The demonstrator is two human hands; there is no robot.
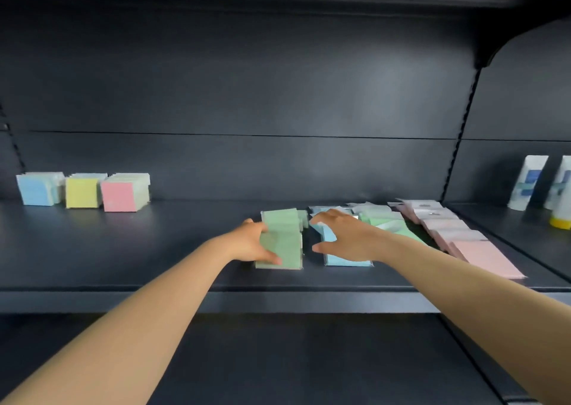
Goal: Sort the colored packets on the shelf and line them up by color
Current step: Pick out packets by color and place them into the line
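Gripping the green packet stack (pixel 282 239) mid-shelf (pixel 154 250), the left hand (pixel 251 244) curls round its side; the right hand (pixel 346 234) hovers spread over blue packets (pixel 343 258). Packets look light, slick, floppy; squeeze stacks by their edges.

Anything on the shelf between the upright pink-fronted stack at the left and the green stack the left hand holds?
Nothing: the head view shows only bare dark shelf between the pink-fronted stack and the green stack gripped by the left hand.
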